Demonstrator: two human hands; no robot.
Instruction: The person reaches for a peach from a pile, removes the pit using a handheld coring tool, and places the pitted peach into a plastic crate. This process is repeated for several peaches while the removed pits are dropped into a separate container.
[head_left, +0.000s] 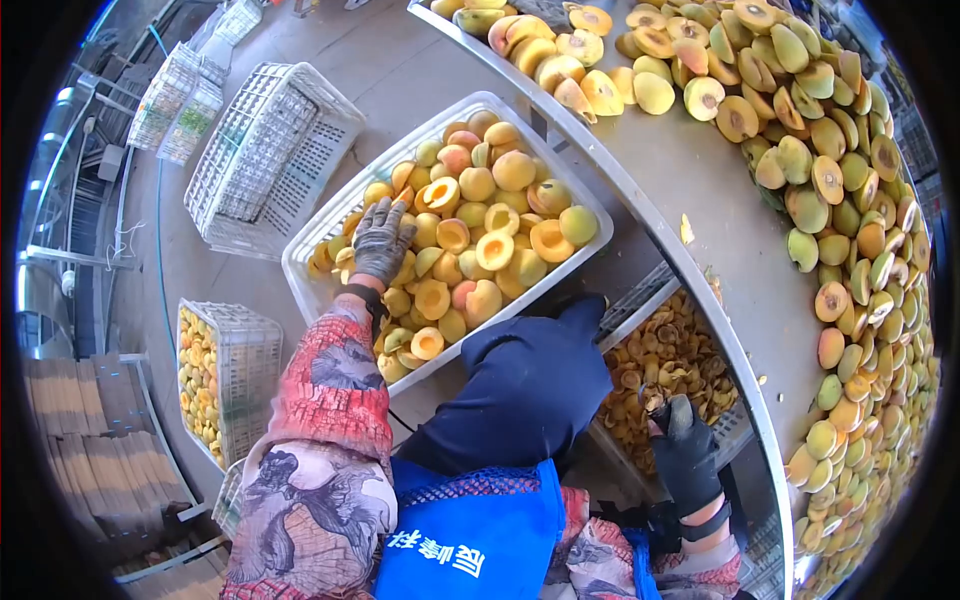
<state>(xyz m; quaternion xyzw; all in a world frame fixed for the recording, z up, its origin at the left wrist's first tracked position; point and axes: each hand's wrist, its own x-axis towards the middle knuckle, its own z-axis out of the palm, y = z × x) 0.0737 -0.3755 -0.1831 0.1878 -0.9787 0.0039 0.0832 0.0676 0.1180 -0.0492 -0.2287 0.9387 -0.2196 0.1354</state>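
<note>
My left hand, in a grey glove, reaches into a large white crate heaped with yellow peach halves. Its fingers lie stretched over the fruit, with an orange cut half right at the fingertips. Low on the right, my right hand wears a black glove and is closed around a small brownish object; I cannot tell what it is. That hand is over a crate of brown-yellow scraps, beside the metal table edge.
A metal table curves along the right, piled with halved peaches. At the left stand an empty white crate and a crate full of fruit. Stacked cardboard lies lower left. My knee is against the large crate.
</note>
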